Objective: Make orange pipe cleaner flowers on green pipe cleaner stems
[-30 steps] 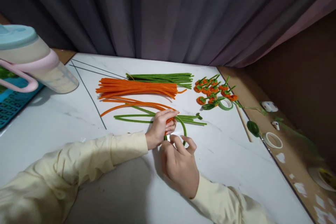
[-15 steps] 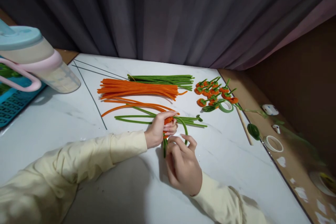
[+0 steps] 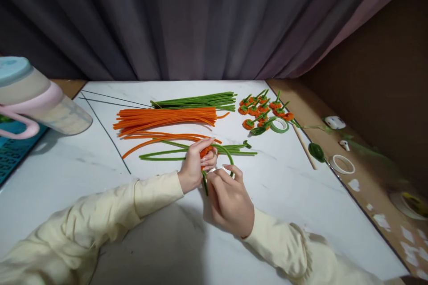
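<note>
My left hand [image 3: 195,164] is closed around a small orange pumpkin [image 3: 205,151] made of pipe cleaners, mostly hidden by the fingers. From its top a green pipe cleaner [image 3: 229,155] arches over to my right hand [image 3: 231,202], whose fingers are pinched on it. A short green end sticks out below the left fingers. Just behind the hands lie loose green pipe cleaners [image 3: 163,156] and a few loose orange ones [image 3: 133,144]. Farther back are a thick orange bundle [image 3: 167,118] and a green bundle [image 3: 197,100].
Several finished orange pumpkins [image 3: 253,110] with green stems cluster at the back right, beside a roll of green tape [image 3: 279,125]. Along the right edge are a wooden stick [image 3: 306,149], a dark green spoon-shaped piece [image 3: 316,152] and a white ring [image 3: 343,164]. A tumbler [image 3: 63,113] stands left, near a blue basket [image 3: 22,153].
The whole view has shifted and tilted slightly, so objects sit a little further left. Both hands keep nearly the same grip, the green loop still between them.
</note>
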Demonstrator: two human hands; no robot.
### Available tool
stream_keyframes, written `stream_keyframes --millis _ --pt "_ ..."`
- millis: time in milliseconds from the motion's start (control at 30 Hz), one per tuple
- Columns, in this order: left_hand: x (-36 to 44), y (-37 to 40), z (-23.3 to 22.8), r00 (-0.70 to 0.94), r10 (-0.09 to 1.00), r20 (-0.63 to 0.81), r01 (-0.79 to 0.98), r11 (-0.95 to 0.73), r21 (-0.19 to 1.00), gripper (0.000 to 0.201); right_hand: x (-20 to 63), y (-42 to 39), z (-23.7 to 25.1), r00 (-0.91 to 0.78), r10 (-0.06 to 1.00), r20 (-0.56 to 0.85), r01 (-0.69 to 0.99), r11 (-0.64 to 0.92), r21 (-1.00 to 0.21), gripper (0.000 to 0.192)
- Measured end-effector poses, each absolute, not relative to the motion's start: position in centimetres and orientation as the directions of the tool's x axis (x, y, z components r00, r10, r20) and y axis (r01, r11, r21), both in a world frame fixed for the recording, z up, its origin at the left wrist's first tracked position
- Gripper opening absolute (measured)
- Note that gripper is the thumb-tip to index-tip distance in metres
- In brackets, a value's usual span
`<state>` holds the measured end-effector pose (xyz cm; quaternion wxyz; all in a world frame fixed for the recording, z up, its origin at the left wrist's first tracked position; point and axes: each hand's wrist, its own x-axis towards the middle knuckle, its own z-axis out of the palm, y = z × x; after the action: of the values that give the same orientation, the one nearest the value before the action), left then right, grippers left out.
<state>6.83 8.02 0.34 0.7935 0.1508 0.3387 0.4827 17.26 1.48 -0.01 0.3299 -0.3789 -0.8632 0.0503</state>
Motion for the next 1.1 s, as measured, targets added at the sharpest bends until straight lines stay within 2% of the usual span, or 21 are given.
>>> stream_keyframes --millis 300,500,733,833,933,1000,1100 --pt "6.9 8.6 0.6 0.343 0.833 -0.433 -0.630 0.546 0.552 0.036 17.8 1.7 0.4 -0.417 0.725 0.549 0.629 0.666 -0.402 0.021" --pt "7.3 8.2 1.1 0.268 0.870 -0.415 -0.688 0.474 0.550 0.032 17.5 1.6 0.2 -0.406 0.707 0.579 0.657 0.667 -0.353 0.018" --pt "7.8 7.7 1.1 0.255 0.836 -0.486 -0.724 0.498 0.477 0.035 17.3 1.4 -0.3 -0.433 0.659 0.615 0.710 0.670 -0.217 0.021" --pt "8.2 7.2 1.2 0.260 0.840 -0.476 -0.751 0.486 0.448 0.031 17.2 1.3 -0.3 -0.430 0.657 0.619 0.733 0.654 -0.186 0.022" --pt "8.5 6.9 1.2 0.252 0.879 -0.405 -0.739 0.445 0.506 0.024 17.4 1.4 0.0 -0.413 0.661 0.627 0.752 0.636 -0.175 0.023" --pt "8.4 7.0 1.4 0.259 0.907 -0.333 -0.666 0.417 0.618 0.022 17.7 1.5 0.3 -0.415 0.657 0.629 0.750 0.639 -0.173 0.023" --pt "7.6 7.5 1.9 0.303 0.916 -0.262 -0.479 0.384 0.789 0.030 18.4 2.0 1.3 -0.419 0.652 0.632 0.718 0.664 -0.209 0.022"
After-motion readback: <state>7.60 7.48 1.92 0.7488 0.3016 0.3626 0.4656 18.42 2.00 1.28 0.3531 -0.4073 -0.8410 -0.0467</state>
